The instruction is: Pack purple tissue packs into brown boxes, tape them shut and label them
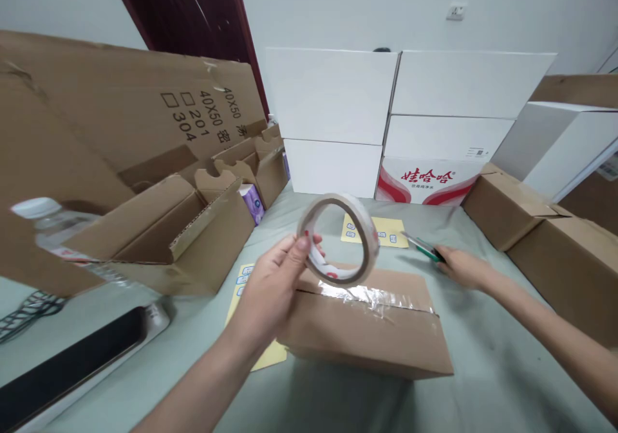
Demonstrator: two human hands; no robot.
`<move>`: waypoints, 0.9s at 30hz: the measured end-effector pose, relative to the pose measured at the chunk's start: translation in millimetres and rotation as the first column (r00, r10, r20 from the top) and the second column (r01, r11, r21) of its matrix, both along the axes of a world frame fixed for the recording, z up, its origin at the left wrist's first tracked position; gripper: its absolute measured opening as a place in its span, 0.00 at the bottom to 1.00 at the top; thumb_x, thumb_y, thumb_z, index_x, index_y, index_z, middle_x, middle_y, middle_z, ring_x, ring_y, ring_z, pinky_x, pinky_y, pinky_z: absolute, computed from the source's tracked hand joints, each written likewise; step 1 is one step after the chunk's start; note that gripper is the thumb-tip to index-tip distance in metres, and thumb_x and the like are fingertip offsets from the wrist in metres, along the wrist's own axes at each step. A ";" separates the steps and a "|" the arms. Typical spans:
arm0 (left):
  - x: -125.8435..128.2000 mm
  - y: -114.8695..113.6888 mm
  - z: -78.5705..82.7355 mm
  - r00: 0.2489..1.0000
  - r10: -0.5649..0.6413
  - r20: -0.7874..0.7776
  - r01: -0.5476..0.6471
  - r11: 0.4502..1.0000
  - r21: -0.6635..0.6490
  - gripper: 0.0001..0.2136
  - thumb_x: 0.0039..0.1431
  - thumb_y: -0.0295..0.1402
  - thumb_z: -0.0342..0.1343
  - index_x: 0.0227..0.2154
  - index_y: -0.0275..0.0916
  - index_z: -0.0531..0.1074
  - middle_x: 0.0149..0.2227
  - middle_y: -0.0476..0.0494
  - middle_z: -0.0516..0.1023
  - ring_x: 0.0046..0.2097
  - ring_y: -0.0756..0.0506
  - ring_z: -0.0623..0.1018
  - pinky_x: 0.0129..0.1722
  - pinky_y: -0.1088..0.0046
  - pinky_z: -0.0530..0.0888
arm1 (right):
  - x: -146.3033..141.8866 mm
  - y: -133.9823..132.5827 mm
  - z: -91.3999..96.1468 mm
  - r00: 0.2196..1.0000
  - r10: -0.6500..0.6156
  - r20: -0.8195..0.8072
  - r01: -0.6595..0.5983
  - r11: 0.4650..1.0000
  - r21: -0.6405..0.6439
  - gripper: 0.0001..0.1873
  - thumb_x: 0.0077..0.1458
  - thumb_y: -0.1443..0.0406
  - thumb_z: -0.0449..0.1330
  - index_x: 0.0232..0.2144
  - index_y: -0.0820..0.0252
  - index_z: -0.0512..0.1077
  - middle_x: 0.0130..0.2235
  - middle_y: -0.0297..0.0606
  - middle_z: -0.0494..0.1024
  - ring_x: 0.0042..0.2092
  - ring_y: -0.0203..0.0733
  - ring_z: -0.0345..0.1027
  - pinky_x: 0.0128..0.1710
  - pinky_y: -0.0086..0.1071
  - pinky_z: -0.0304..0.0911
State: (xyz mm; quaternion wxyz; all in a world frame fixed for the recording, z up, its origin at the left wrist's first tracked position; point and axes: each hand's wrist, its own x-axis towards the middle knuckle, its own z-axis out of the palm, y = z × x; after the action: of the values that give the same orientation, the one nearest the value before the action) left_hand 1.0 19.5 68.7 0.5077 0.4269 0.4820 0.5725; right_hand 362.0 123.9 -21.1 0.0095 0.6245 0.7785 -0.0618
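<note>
My left hand (273, 285) grips a roll of clear packing tape (344, 239) and holds it upright over the near left corner of a closed brown cardboard box (371, 330). A strip of shiny tape (371, 296) runs along the box's top seam. To the right of the box, my right hand (461, 267) rests on the table, closed on a green-handled cutter (421, 246) with its blade pointing left.
Yellow label sheets (383, 230) lie on the pale green table (487, 368). Open brown cartons (193, 227) and a water bottle (46, 224) stand at left, white boxes (333, 95) at the back, brown boxes (545, 240) at right. A dark device (72, 362) lies near left.
</note>
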 end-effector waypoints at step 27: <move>-106.1 37.3 -43.6 0.843 -0.155 -0.516 0.093 0.985 -0.144 0.16 0.57 0.43 0.56 0.41 0.37 0.76 0.45 0.38 0.79 0.46 0.40 0.78 0.49 0.61 0.73 | -97.5 20.0 10.1 0.743 -0.109 -0.660 0.006 0.988 -0.156 0.11 0.48 0.60 0.56 0.18 0.59 0.68 0.14 0.30 0.63 0.17 0.35 0.56 0.19 0.29 0.52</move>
State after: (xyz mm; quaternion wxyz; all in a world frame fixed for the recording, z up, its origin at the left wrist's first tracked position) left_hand -105.1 56.9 25.1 0.4162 0.5676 0.6053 0.3719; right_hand 264.5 143.8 -11.0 -0.2263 0.5826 0.7043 -0.3368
